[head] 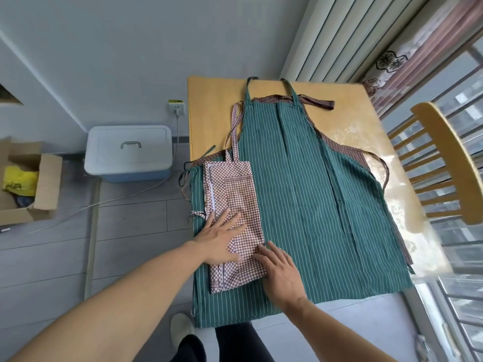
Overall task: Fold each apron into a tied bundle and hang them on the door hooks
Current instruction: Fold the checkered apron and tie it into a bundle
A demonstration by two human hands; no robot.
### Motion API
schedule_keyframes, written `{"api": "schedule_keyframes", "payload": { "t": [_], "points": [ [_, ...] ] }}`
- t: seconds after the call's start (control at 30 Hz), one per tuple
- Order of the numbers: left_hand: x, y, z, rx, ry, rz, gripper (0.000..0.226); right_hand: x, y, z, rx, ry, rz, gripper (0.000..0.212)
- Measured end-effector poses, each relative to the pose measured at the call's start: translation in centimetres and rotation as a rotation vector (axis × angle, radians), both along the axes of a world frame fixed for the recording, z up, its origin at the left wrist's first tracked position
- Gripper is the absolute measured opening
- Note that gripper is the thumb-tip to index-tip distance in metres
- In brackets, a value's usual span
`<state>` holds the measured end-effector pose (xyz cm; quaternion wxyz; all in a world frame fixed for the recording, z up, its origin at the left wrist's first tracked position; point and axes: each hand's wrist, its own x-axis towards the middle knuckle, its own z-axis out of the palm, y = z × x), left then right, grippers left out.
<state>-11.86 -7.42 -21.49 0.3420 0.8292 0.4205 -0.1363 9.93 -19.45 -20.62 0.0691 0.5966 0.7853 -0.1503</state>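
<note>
A brown-and-white checked apron (235, 194), folded into a long narrow strip, lies on the left part of a green striped apron (308, 192) spread flat over the table. Its neck strap (235, 126) trails away toward the far side. My left hand (222, 239) presses flat on the strip's lower half with straight fingers. My right hand (279, 270) rests flat at the strip's right edge, fingertips touching the checked cloth. A brown striped apron (339, 150) peeks out from beneath the green one. No door hooks are in view.
The yellow table (209, 100) stands against the wall. A wooden chair (444, 163) is at its right, by the window. On the floor at left sit a white-lidded blue bin (128, 152) and an open cardboard box (26, 189); a cable (117, 199) runs from a wall socket.
</note>
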Motion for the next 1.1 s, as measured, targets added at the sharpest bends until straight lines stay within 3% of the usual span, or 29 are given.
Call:
{"api": "schedule_keyframes", "payload": {
  "t": [0.1, 0.17, 0.27, 0.33, 0.4, 0.47, 0.53, 0.6, 0.7, 0.73, 0.87, 1.0, 1.03, 1.1],
  "points": [
    [-0.6, -0.1, 1.1, -0.035, -0.123, 0.134, 0.080, 1.0, 1.7, 1.7, 0.022, 0.214, 0.022, 0.049],
    [-0.6, -0.3, 2.8, -0.209, -0.230, 0.345, 0.079, 1.0, 3.4, 3.5, 0.021, 0.383, -0.030, 0.041],
    [-0.6, -0.5, 5.8, -0.485, -0.479, 0.672, 0.099, 0.1, 6.0, 6.3, -0.080, 0.517, -0.147, 0.024],
    [-1.0, -0.7, 7.4, -0.604, -0.551, 0.766, 0.122, -0.9, 7.3, 7.9, -0.168, 0.656, -0.268, 0.013],
    [-1.7, -1.0, 8.6, -0.709, -0.628, 0.782, 0.149, -1.3, 8.4, 8.5, -0.210, 0.769, -0.414, 0.025],
    [-2.3, -1.8, 9.1, -0.794, -0.676, 0.785, 0.157, -1.5, 8.7, 8.5, -0.260, 0.803, -0.486, 0.032],
    [-2.9, -2.8, 8.7, -0.855, -0.645, 0.853, 0.148, -1.7, 8.4, 8.5, -0.277, 0.796, -0.508, 0.035],
    [-3.4, -3.9, 7.8, -0.893, -0.598, 0.875, 0.120, -1.8, 7.4, 8.5, -0.264, 0.801, -0.534, 0.033],
    [-2.8, -5.9, 6.5, -0.798, -0.529, 0.813, 0.036, -1.2, 5.0, 7.9, -0.326, 0.809, -0.571, 0.032],
    [-2.7, -6.5, 6.2, -0.780, -0.517, 0.798, 0.022, -0.9, 4.3, 7.5, -0.360, 0.805, -0.587, 0.032],
    [-2.0, -7.4, 5.7, -0.756, -0.512, 0.791, 0.019, -0.4, 2.0, 6.1, -0.442, 0.842, -0.717, 0.032],
    [-1.1, -6.2, 5.7, -0.604, -0.517, 0.880, 0.013, -0.4, 2.5, 5.1, -0.416, 0.934, -0.938, 0.037],
    [-1.0, -5.7, 5.4, -0.582, -0.511, 0.911, 0.021, -0.3, 3.0, 5.0, -0.389, 0.966, -0.975, 0.037],
    [-0.8, -4.2, 4.1, -0.571, -0.481, 0.944, 0.060, -0.1, 4.6, 5.3, -0.334, 0.992, -0.994, 0.031]
  ]
}}
